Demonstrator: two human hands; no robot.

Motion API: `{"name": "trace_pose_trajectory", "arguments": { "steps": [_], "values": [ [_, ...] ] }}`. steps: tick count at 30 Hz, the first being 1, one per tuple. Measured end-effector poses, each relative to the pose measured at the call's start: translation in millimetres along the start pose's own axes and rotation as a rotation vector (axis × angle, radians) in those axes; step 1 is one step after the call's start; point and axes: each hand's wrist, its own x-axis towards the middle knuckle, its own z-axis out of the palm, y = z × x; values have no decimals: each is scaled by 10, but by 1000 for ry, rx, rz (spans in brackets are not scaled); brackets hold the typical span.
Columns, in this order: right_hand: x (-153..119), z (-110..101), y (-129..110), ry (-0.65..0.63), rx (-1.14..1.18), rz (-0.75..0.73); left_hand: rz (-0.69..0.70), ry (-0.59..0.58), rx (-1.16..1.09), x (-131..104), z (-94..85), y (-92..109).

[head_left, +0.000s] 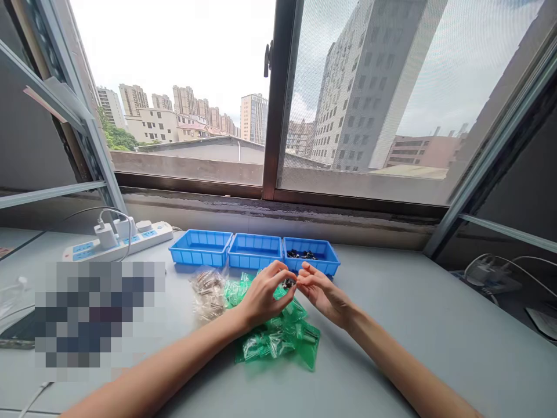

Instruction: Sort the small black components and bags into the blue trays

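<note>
Three blue boxes are lined up on the gray table (374, 348). In the left box (201, 256) and the middle box (255, 254), only blue plastic can be seen. In the right box (331, 262), small black and silvery bits (303, 254) are held. Some brown and silvery bits are kept in a clear bag (209, 293), set in front of the left box. Beside it, shiny green bags (278, 342) are piled under the hands.

The left hand (264, 295) is curled, with its thumb and pointing finger bent toward each other. The right hand (324, 294) is bent too, its fingertips brought close to the left ones. A small dark part (288, 283) is seen between the left thumb and finger; whether it is pinched cannot be told.
</note>
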Motion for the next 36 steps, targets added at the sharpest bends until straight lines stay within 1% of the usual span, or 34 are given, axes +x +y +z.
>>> {"name": "trace_pose_trajectory", "arguments": {
  "steps": [10, 20, 26, 29, 32, 36],
  "values": [
    [-16, -2, 0, -16, 15, 44, 26, -6, -29, 3, -2, 3],
    [-48, 42, -22, -46, -12, 48, 29, -9, -51, 4, -2, 11],
    [-38, 35, -23, -49, -43, 47, -4, -35, -50, 3, -6, 11],
    [-22, 20, -36, -33, -41, 23, -43, -17, -47, 5, -9, 13],
    [2, -5, -59, 11, -55, -21, -91, -3, -31, 5, -9, 14],
    [46, -54, -91, 64, -121, -110, -93, -15, -20, 6, -11, 16]
  ]
}}
